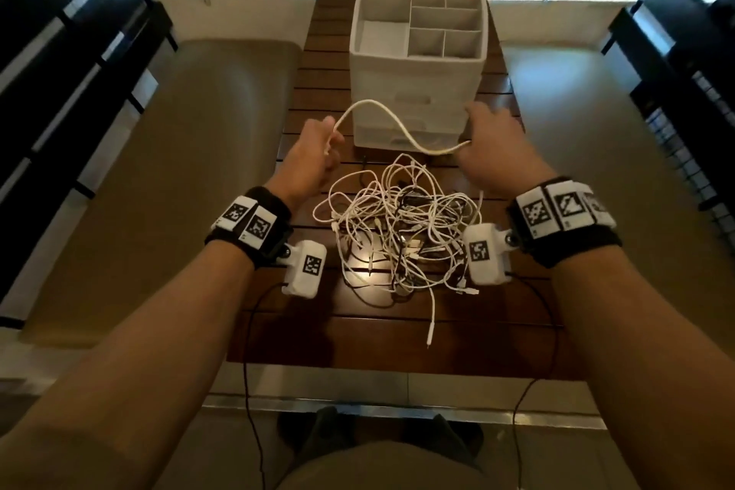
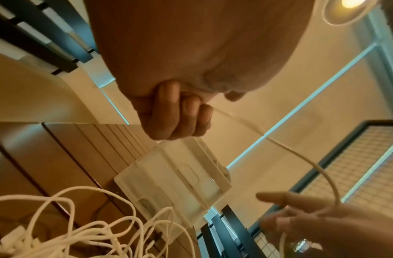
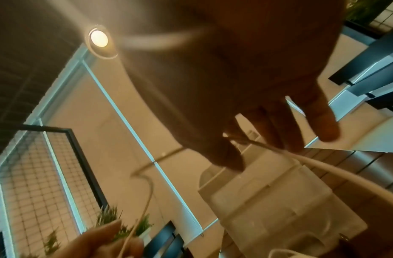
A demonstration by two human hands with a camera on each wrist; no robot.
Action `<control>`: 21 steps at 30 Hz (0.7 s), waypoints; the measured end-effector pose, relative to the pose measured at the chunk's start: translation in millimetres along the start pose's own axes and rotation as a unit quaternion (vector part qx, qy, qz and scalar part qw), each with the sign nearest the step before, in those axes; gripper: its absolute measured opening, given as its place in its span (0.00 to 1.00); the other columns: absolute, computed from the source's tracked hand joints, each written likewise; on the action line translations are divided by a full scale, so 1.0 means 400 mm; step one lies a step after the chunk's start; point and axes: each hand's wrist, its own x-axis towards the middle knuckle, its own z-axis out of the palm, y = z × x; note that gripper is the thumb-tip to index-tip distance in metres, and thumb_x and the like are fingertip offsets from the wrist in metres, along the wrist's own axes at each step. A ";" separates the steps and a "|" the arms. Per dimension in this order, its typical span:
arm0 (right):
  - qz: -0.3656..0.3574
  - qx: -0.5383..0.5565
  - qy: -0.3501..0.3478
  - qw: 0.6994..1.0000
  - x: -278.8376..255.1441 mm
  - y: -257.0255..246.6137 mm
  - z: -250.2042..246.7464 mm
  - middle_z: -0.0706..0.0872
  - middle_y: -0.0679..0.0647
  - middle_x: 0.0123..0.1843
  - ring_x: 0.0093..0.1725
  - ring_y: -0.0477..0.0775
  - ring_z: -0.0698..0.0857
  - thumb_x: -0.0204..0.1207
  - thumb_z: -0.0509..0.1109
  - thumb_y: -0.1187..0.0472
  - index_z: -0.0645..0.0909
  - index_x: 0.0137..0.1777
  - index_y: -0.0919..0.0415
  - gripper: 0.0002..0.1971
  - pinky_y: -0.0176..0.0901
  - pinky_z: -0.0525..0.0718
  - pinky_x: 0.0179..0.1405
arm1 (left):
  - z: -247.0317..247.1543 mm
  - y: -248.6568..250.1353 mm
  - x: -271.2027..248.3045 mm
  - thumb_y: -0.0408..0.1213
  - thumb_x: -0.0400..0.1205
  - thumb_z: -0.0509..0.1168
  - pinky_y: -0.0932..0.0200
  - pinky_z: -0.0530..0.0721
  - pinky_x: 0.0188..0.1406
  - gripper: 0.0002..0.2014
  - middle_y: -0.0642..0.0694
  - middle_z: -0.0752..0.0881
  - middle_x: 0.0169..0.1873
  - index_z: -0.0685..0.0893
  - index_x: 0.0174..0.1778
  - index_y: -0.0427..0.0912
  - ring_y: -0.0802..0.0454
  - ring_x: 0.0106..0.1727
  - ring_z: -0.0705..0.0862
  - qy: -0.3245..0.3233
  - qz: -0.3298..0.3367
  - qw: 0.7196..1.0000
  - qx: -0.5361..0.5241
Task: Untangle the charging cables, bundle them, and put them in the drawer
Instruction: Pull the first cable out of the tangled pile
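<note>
A tangle of white charging cables (image 1: 401,227) lies on the dark slatted table (image 1: 318,91). Behind it stands a white organiser (image 1: 417,56) with open top compartments and translucent drawers (image 1: 409,131) that look pushed in. One white cable (image 1: 382,107) arcs in the air between my hands. My left hand (image 1: 328,143) grips one end with curled fingers (image 2: 180,113). My right hand (image 1: 473,131) holds the other stretch near the thumb; its fingers (image 3: 279,131) are fairly straight, and the cable (image 3: 323,160) runs past them. The same cable (image 2: 312,167) bends over the right hand in the left wrist view.
Beige padded benches (image 1: 199,171) flank the narrow table. Black slatted frames (image 1: 59,72) stand further out on both sides. One plug end (image 1: 429,334) from the tangle trails toward the near table edge. Thin black wires (image 1: 246,350) hang from my wrist cameras.
</note>
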 end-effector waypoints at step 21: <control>-0.097 0.376 -0.096 0.917 -0.027 -0.094 0.175 0.84 0.56 0.32 0.24 0.55 0.85 0.94 0.57 0.52 0.79 0.56 0.63 0.15 0.54 0.89 0.26 | 0.044 0.119 0.023 0.39 0.86 0.73 0.57 0.85 0.47 0.09 0.50 0.87 0.40 0.89 0.55 0.37 0.55 0.41 0.84 -0.033 0.145 0.981 -0.121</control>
